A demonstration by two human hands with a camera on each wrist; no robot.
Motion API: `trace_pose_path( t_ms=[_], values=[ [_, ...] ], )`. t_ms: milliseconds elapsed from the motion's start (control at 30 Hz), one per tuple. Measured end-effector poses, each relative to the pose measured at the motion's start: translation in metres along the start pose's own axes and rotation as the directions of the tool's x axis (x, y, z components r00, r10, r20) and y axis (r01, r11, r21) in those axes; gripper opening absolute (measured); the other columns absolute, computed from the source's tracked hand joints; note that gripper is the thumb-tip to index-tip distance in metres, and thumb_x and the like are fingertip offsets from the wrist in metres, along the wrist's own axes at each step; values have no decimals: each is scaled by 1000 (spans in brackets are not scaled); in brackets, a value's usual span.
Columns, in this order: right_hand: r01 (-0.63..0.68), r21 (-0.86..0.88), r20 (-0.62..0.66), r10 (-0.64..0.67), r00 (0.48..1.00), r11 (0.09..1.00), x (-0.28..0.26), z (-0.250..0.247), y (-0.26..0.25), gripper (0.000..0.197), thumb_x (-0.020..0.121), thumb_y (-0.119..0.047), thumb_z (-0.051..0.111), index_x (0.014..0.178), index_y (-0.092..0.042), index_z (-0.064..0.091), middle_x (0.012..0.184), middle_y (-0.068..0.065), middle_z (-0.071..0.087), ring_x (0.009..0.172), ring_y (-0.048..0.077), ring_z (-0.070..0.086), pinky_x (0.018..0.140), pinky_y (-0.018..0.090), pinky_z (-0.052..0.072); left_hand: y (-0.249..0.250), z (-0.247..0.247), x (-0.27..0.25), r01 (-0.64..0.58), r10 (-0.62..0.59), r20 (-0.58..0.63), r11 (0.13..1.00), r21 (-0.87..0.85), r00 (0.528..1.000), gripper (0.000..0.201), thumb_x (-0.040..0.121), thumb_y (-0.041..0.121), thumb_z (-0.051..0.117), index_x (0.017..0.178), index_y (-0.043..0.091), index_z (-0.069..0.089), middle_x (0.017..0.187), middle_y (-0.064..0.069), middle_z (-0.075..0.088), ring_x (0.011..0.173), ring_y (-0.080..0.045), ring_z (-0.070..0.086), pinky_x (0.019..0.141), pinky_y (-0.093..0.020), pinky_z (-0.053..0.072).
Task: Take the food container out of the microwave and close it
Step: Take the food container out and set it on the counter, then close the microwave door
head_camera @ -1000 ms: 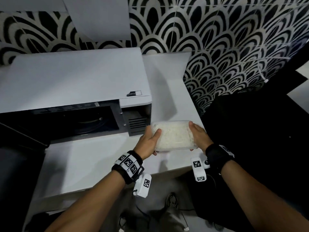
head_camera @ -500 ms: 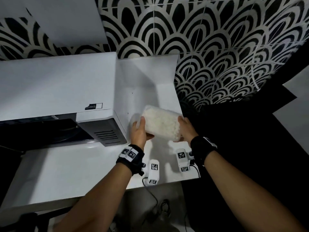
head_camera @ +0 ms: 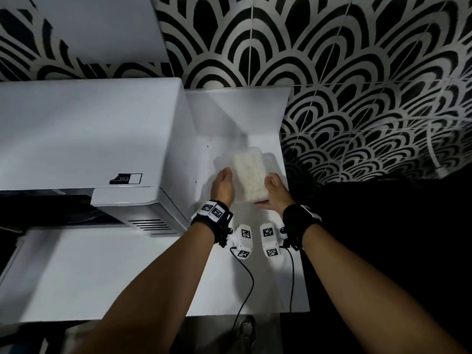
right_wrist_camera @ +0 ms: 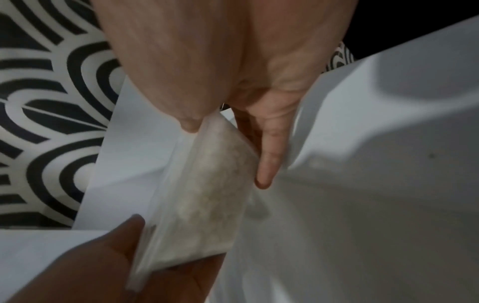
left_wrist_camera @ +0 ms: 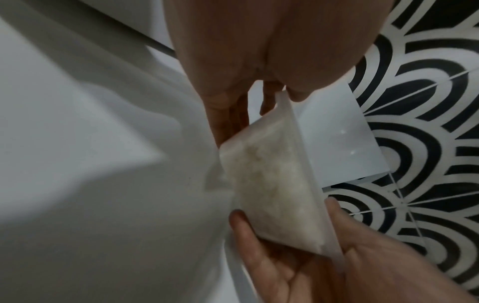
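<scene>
The person is standing at the white countertop and holding a clear rectangular plastic food container filled with white rice between both hands. The container is hanging above the bare stretch of counter to the right of the white microwave, well outside it. From the head view I cannot tell whether its base is touching the counter; the wrist views are showing it tilted, with a shadow lying on the surface beneath.

The left hand is gripping the container's left side, thumb on the rim and fingers reaching under the base. The right hand is gripping the near right corner the same way, thumb over the rim and fingers running along the underside. Both grips are narrow, closed onto the container's edge.

The microwave is showing a dark cavity at its front, with a vent grille at the near right corner. A black-and-white scallop-patterned tiled wall is running behind and to the right of the counter. Black wrist straps with white marker blocks are sitting on both forearms, thin black cables trailing down from them.
</scene>
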State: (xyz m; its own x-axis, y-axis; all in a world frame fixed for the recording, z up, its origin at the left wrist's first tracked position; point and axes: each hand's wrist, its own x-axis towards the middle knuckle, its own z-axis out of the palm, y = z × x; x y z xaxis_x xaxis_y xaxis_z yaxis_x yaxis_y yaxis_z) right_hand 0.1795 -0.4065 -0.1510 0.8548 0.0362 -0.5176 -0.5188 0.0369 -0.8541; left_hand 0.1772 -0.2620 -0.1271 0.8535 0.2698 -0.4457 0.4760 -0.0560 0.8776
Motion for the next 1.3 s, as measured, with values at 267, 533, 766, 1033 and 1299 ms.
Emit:
trace_pose_path(
  t_ms=[267,533,766,1033,1299],
  values=[
    [11,-347,-101,-49,994,938,38,-3,7,21,102,-35,31,105,-19,45,79,1,45,81,24,46,83,44,49,-8,5,42,-3,-3,54,992,126,999,53,107,35,30,150,6,41,158,-13,40,146,-29,38,117,-32,28],
    [45,-397,-105,-95,990,917,49,-5,5,25,103,-29,34,114,-13,50,74,-1,46,80,24,47,71,32,38,-5,10,58,32,-44,59,981,190,997,52,107,32,29,148,4,45,156,-15,43,144,-30,40,115,-30,29],
    [89,-464,-78,-141,987,881,50,-1,3,30,105,-29,34,123,-10,48,105,14,58,95,37,57,81,49,53,-10,12,61,38,-51,44,967,251,998,52,108,30,24,147,2,44,155,-18,43,142,-32,41,114,-32,30],
    [80,-489,-160,-179,971,869,35,-3,-4,44,101,-36,43,137,-11,45,137,17,52,118,32,54,101,43,44,-3,4,45,-44,22,61,920,391,998,52,107,30,31,150,4,38,155,-22,41,141,-35,41,114,-36,31],
    [328,-507,-187,-473,861,797,-35,22,-24,36,96,-32,53,125,-12,57,128,12,55,118,26,53,103,43,43,1,-33,-33,-285,189,219,745,603,957,64,101,41,42,158,20,23,161,-14,30,148,-34,28,120,-44,23]
  ],
)
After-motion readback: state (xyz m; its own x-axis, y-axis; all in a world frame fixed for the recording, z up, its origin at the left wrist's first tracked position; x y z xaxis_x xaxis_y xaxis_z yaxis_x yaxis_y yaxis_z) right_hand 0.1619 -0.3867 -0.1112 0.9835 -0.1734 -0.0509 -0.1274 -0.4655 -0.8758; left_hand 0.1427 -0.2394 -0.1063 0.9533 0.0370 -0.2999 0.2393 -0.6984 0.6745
